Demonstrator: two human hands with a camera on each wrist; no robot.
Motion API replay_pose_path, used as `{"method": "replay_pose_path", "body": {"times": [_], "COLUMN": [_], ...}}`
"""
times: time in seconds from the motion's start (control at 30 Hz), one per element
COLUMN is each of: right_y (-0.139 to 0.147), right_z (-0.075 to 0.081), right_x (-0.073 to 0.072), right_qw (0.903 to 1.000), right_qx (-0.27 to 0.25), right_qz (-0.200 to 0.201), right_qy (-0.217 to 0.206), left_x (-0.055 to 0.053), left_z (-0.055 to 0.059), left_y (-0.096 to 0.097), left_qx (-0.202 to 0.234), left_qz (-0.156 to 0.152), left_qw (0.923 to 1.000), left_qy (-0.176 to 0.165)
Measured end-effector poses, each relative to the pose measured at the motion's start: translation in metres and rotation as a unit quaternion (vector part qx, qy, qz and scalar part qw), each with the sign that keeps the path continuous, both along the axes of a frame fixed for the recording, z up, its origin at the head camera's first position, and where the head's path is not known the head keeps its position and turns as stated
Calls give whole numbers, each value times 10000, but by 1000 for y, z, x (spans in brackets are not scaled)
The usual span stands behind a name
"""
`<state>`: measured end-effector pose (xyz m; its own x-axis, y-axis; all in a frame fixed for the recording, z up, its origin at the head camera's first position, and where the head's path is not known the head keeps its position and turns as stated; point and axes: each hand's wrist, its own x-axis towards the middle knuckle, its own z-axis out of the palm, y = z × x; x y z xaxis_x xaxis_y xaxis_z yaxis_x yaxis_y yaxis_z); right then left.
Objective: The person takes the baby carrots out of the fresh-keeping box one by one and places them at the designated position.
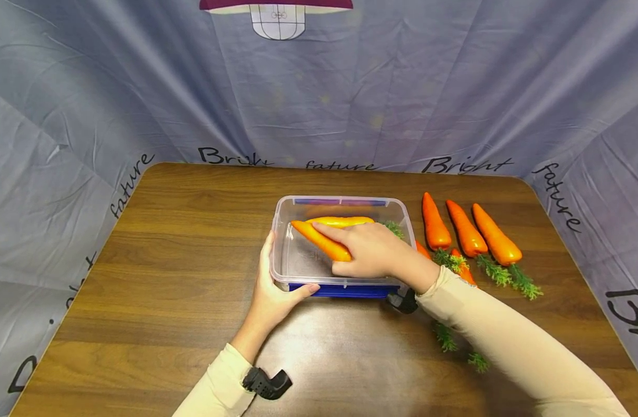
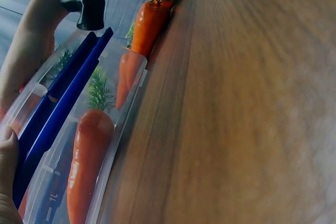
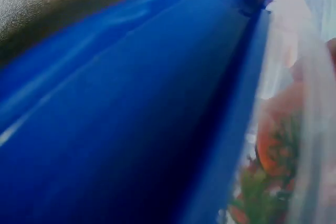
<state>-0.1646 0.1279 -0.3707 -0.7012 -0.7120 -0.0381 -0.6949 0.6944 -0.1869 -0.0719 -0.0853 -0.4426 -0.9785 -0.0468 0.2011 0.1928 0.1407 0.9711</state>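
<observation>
A clear plastic food container (image 1: pixel 345 282) with blue side latches stands on the table. My left hand (image 1: pixel 269 298) holds its near left corner, thumb at the front and fingers along the left wall. Inside the container my right hand (image 1: pixel 371 246) grips an orange carrot (image 1: pixel 321 240), index finger along its top and tip towards the far left. Behind it another carrot (image 1: pixel 345 221) lies along the far wall. Through the clear wall the left wrist view shows a carrot (image 2: pixel 89 166) with green leaves. A blue latch (image 3: pixel 131 103) fills much of the right wrist view.
Right of the container, three carrots (image 1: pixel 466 229) with leafy tops lie side by side. Nearer, another carrot (image 1: pixel 462 269) is partly hidden by the right forearm, and green leaves (image 1: pixel 444 336) stick out below it. Grey curtains (image 1: pixel 350 104) surround the wooden table (image 1: pixel 193 231).
</observation>
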Motion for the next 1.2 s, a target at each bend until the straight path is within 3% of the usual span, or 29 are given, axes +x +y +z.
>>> {"method": "replay_pose_path", "body": {"times": [0.37,0.6,0.87,1.0,1.2], "right_y": [21,57,115,151,204], "right_z": [26,42,43,44,36], "right_x": [19,37,65,81,105], "right_qw": [9971,9940,9862,9798,9582], "right_qx": [-400,-490,-253,45,680], "right_qz": [-112,-876,-1575,-1992,-2681], "right_qy": [644,427,440,136,-729], "left_x": [-9,-9,-8,-8,-8], "left_z": [-28,-29,-30,-30,-28], "left_y": [-4,-4,-3,-3,-3], "left_qx": [-70,-51,-62,-61,-41], "left_qz": [71,79,54,46,85], "left_qw": [9999,9998,9999,9998,9998], "left_qy": [135,192,141,173,174]}}
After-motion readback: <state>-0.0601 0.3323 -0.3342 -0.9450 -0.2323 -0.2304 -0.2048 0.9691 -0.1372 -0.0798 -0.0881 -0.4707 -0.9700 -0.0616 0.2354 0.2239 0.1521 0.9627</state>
